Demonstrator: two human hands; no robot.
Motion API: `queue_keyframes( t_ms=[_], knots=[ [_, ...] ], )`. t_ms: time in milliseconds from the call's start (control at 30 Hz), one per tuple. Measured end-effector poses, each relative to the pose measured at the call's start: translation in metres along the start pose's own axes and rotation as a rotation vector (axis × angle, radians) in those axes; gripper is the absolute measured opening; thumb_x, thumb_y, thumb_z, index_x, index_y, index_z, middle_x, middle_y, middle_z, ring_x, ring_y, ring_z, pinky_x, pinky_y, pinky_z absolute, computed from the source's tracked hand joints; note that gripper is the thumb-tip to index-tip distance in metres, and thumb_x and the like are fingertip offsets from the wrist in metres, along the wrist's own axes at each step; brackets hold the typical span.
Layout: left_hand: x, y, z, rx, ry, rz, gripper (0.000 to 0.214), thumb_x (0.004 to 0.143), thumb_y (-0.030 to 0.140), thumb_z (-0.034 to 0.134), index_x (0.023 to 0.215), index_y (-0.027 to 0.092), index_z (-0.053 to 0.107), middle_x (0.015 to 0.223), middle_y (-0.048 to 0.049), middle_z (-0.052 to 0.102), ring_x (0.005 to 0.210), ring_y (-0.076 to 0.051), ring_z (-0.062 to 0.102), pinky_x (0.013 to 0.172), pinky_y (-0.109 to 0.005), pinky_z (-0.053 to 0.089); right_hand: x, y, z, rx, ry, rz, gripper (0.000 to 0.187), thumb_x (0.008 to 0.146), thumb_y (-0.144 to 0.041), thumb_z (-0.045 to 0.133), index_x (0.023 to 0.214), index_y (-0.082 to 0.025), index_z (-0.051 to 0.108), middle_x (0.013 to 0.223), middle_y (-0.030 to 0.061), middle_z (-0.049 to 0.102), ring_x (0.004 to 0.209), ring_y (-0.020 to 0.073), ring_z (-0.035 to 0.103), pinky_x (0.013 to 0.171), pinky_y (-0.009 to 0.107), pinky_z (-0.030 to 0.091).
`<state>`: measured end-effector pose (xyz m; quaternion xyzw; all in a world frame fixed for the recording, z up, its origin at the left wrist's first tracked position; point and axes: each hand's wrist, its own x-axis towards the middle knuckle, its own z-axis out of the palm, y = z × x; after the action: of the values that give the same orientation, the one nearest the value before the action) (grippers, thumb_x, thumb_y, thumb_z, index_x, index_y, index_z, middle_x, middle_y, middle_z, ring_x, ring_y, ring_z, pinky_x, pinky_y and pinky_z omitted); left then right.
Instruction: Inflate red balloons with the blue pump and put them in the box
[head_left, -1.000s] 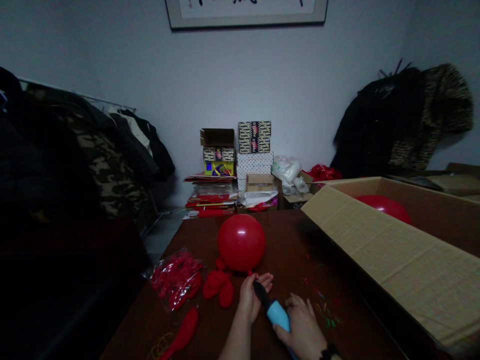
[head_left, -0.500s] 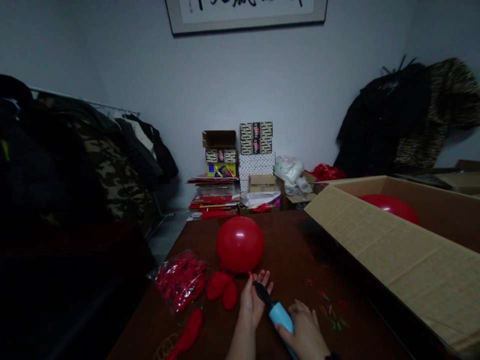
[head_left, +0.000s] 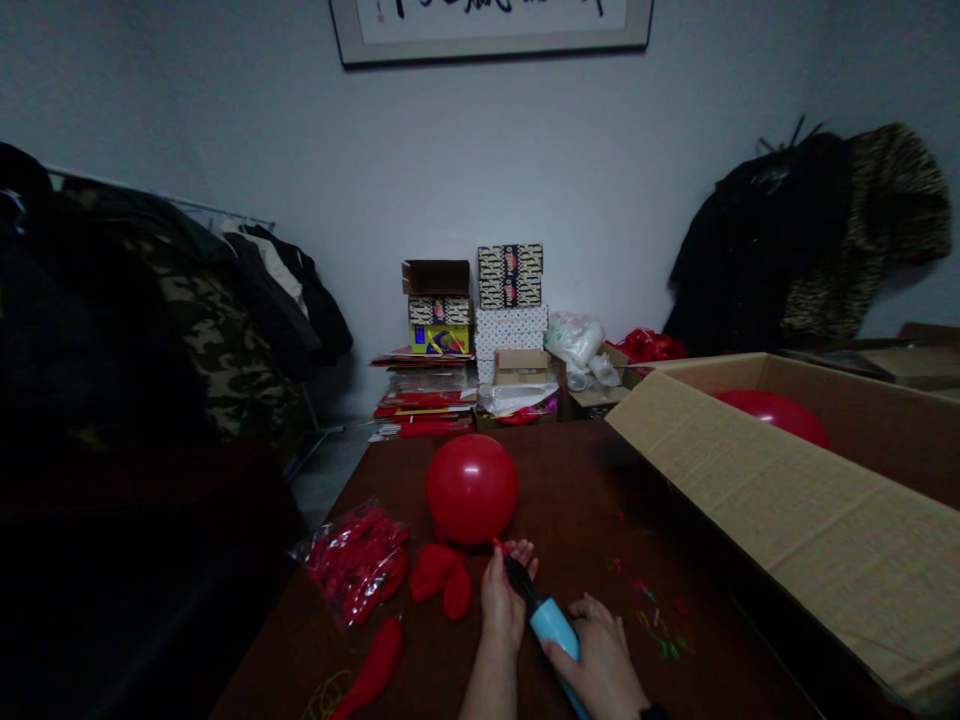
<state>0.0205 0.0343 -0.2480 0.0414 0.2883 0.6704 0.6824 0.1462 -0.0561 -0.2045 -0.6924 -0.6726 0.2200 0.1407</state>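
A round inflated red balloon (head_left: 472, 490) rests on the dark brown table, its neck pointing toward me. My left hand (head_left: 502, 600) pinches that neck between thumb and fingers, the other fingers half curled. In my right hand (head_left: 600, 655) is a hand balloon pump (head_left: 553, 628) with a light blue barrel and black nozzle. The nozzle tip lies against my left fingers, close to the neck; whether it is inside cannot be made out. Left of my hands are uninflated red balloons (head_left: 441, 578), another limp red balloon (head_left: 379, 665) and a clear bag of red balloons (head_left: 356, 560).
An open cardboard box (head_left: 780, 500) with a red balloon (head_left: 776, 415) inside stands on the right. Small coloured bands (head_left: 660, 630) lie scattered beside it, and yellowish rubber bands (head_left: 328, 692) at front left. Stacked boxes (head_left: 510, 275) stand beyond the table; coats (head_left: 225, 320) hang at left.
The inflated balloon and both hands have shifted slightly left, with the view moving a little too. My left fingers look a bit more curled. The pump is still in my right hand.
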Motion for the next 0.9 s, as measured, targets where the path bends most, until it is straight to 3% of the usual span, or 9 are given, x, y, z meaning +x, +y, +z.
queue_keyframes(
  t_ms=[267,533,600,700,767,900],
  knots=[
    [0.007,-0.01,0.003,0.073,0.092,0.051,0.022,0.086,0.031,0.05,0.088,0.013,0.062,0.1,-0.0151,0.068,0.087,-0.023,0.068,0.068,-0.032,0.053,-0.004,-0.002,0.005,0.018,0.018,0.0,0.048,0.077,-0.05,0.042,0.105,-0.017,0.064,0.126,0.0128,0.053,0.129,0.0328,0.034,0.107,0.053,0.019],
    [-0.005,0.002,0.01,-0.026,0.043,-0.102,0.013,0.084,0.029,0.053,0.088,0.018,0.059,0.095,-0.0085,0.068,0.083,-0.02,0.067,0.075,-0.036,0.052,-0.007,-0.007,0.002,-0.003,0.038,-0.013,0.048,0.078,-0.05,0.041,0.105,-0.018,0.064,0.126,0.0118,0.054,0.13,0.0329,0.033,0.109,0.055,0.015],
    [-0.008,0.005,0.01,-0.031,0.031,-0.123,0.012,0.083,0.03,0.055,0.087,0.019,0.057,0.08,-0.0037,0.066,0.068,-0.016,0.065,0.063,-0.03,0.052,-0.007,-0.009,0.004,-0.02,0.028,-0.004,0.048,0.079,-0.049,0.04,0.105,-0.018,0.064,0.126,0.0119,0.054,0.13,0.0325,0.034,0.109,0.055,0.015],
    [-0.008,0.005,0.011,-0.013,0.01,-0.095,0.014,0.082,0.032,0.056,0.08,0.019,0.053,0.058,0.0043,0.051,0.042,-0.007,0.048,0.039,-0.017,0.035,-0.007,-0.013,0.005,-0.068,0.015,-0.002,0.049,0.079,-0.048,0.038,0.105,-0.016,0.064,0.124,0.013,0.056,0.13,0.0327,0.034,0.109,0.055,0.013],
    [-0.007,0.003,0.011,0.004,-0.002,-0.069,0.016,0.082,0.033,0.056,0.077,0.019,0.05,0.053,0.0061,0.044,0.038,-0.006,0.04,0.035,-0.015,0.026,-0.009,-0.015,0.005,-0.098,0.003,-0.009,0.05,0.08,-0.048,0.038,0.106,-0.014,0.064,0.124,0.0141,0.056,0.13,0.033,0.033,0.109,0.055,0.012],
    [-0.006,-0.002,0.009,0.068,-0.005,-0.022,0.019,0.08,0.036,0.056,0.076,0.019,0.047,0.053,0.0065,0.041,0.037,-0.005,0.036,0.033,-0.015,0.022,-0.018,-0.01,0.008,-0.141,0.003,-0.029,0.049,0.08,-0.048,0.04,0.104,-0.014,0.065,0.123,0.0153,0.057,0.13,0.0326,0.033,0.11,0.053,0.011]
  ],
)
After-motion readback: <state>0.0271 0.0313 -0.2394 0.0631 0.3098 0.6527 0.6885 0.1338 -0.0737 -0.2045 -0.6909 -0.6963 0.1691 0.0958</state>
